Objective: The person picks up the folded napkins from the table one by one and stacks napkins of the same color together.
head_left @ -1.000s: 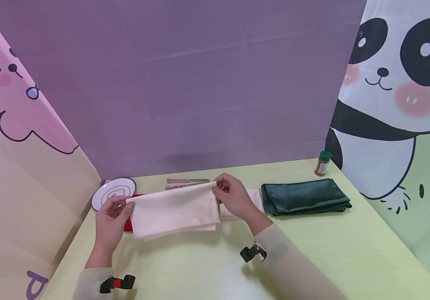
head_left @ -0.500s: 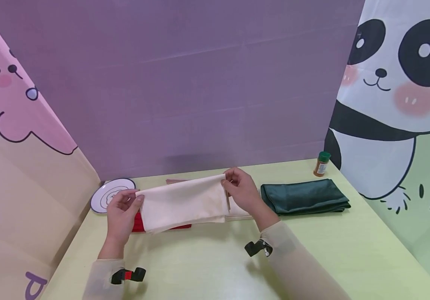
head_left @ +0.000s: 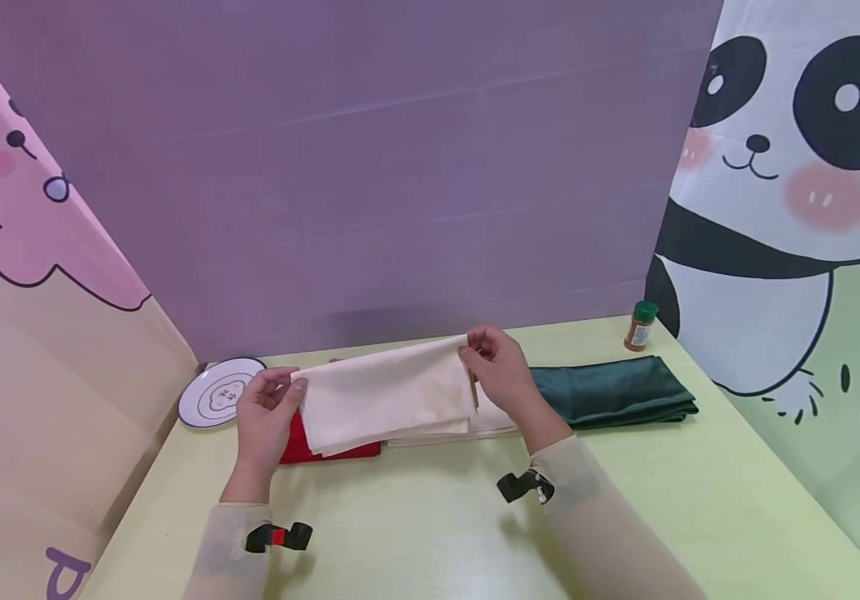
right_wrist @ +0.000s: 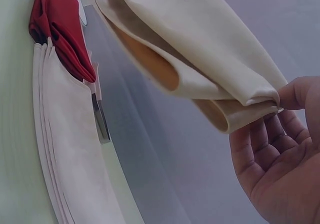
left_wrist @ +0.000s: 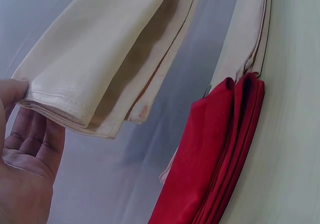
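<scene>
A folded cream cloth napkin [head_left: 385, 396] hangs above the table, stretched between my two hands, its right end higher than its left. My left hand [head_left: 263, 425] pinches its upper left corner between thumb and fingers. At the upper right corner, my right hand [head_left: 507, 375] pinches the fabric the same way. Faint brownish marks show near the lower right of the cloth. In the left wrist view, the layers hang loose below the thumb; in the right wrist view, the folded edges form open loops. Below it lie a folded red cloth [left_wrist: 200, 154] and a folded white cloth [right_wrist: 75, 134], both partly covered in the head view.
A dark green folded cloth [head_left: 613, 392] lies to the right, partly behind my right forearm. At the back right stands a small green-capped jar [head_left: 640, 327]. A white plate [head_left: 205, 400] with a dark rim sits at the left. Purple, pink and panda-print walls enclose the table [head_left: 415, 525].
Both hands have moved right and slightly up, carrying the cream cloth with them. More of the red cloth shows below it, and my right hand now overlaps the green cloth's left end.
</scene>
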`<state>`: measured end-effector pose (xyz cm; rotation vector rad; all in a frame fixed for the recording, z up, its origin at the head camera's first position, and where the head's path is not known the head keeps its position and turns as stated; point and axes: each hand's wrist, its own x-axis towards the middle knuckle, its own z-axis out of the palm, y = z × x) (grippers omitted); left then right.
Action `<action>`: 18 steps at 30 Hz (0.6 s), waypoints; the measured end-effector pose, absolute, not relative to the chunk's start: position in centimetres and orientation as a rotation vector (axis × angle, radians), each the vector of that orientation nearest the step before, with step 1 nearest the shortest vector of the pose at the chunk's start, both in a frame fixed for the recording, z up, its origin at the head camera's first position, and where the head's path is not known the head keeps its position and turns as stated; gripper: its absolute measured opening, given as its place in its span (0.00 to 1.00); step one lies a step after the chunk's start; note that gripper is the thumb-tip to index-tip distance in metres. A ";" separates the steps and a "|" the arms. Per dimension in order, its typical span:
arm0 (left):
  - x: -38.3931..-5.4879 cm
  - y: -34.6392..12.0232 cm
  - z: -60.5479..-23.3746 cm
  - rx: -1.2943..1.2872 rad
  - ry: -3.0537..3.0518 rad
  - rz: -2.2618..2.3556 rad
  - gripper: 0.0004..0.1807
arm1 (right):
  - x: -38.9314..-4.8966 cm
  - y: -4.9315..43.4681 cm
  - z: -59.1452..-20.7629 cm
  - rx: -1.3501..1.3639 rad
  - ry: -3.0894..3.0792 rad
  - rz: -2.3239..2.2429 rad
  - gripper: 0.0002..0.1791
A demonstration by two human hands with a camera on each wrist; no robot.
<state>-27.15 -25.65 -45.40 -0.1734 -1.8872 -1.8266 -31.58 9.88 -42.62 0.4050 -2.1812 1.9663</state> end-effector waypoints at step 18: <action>-29.2 -22.9 -46.2 -0.235 -1.895 -1.854 0.16 | -32.3 12.1 -42.7 0.282 -2.178 1.935 0.10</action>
